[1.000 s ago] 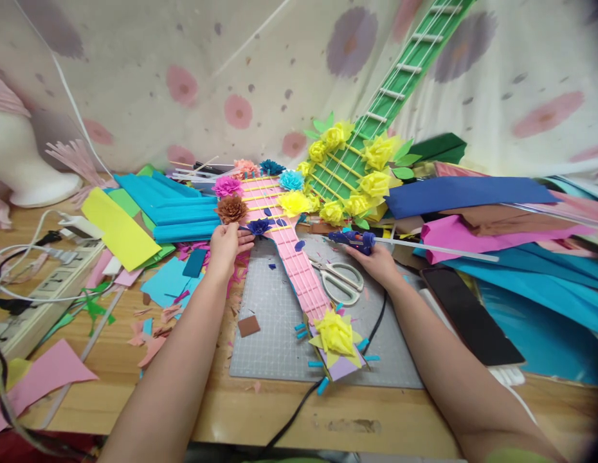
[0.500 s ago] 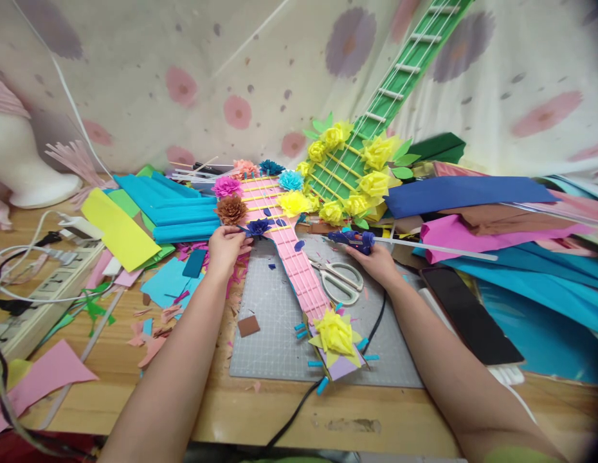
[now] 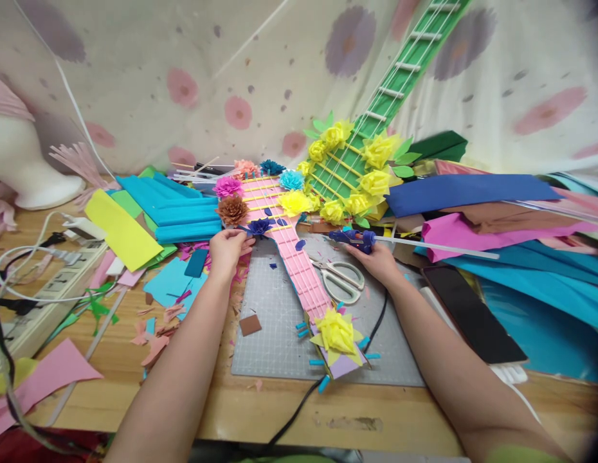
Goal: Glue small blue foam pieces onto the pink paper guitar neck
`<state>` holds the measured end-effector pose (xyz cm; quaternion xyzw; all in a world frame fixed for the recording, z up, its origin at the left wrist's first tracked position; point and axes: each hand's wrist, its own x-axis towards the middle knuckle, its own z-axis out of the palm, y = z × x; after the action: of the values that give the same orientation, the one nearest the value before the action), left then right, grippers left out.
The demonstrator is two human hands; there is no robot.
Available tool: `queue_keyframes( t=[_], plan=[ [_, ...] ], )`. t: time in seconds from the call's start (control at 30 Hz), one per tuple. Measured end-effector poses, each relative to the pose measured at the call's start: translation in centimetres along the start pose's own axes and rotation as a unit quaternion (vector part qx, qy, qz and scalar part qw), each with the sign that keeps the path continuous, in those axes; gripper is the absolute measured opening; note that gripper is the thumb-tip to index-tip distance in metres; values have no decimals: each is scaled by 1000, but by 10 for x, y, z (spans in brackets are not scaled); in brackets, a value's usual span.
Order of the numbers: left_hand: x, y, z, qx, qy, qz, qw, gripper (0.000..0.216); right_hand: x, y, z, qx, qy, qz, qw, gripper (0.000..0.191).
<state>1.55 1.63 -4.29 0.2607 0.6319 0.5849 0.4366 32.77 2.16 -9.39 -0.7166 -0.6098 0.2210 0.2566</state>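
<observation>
Head view is showing the left hand [image 3: 226, 253] touching the dark blue flower [image 3: 259, 226], maybe steadying it, too small to know if it's pinching, on the pink guitar [image 3: 306, 280] between the hands, while the right hand [image 3: 379, 263] is gripping the glue gun [image 3: 353, 240], likely aside for safety.

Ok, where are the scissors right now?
In the head view, the scissors lie on the grey cutting mat, just right of the pink guitar's neck, nearer you than the glue gun in your right hand.

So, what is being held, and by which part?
The right grip holds the glue gun by its rear underside. Whether the left grip holds the blue flower cannot be told.
</observation>
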Motion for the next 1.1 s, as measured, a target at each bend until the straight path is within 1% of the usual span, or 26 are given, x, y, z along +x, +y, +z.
queue_keyframes(
  t=[0.2, 0.33, 0.5, 0.67, 0.8, 0.97, 1.03, 1.1],
  plan=[
    [1, 1, 5, 20, 5, 9, 1000, 7, -2, -3, -1, 30, 3, -26, 999, 56],
    [3, -1, 4, 25, 7, 17, 1000, 7, -3, -5, -2, 32, -3, -21, 999, 55],
    [5, -4, 3, 31, 11, 24, 999, 6, -2, -2, -1, 30, -2, -30, 999, 56],
    [3, -4, 6, 41, 0, 36, 998, 6, -2, -1, 0, 38, 3, -31, 999, 56],
    [-1, -1, 9, 36, -4, 32, 999, 6, -3, -3, -1, 43, -2, -21, 999, 56],
    [-3, 1, 10, 27, -8, 28, 999, 5, -2, -2, 0, 42, 5, -28, 999, 56],
    [-3, 2, 9, 24, -16, 27, 999, 9, -1, -1, 0, 35, 7, -27, 999, 57],
    [-3, 3, 8, 24, -21, 20, 999, 22, -1, -1, 0, 33, 9, -29, 999, 57]
  ],
)
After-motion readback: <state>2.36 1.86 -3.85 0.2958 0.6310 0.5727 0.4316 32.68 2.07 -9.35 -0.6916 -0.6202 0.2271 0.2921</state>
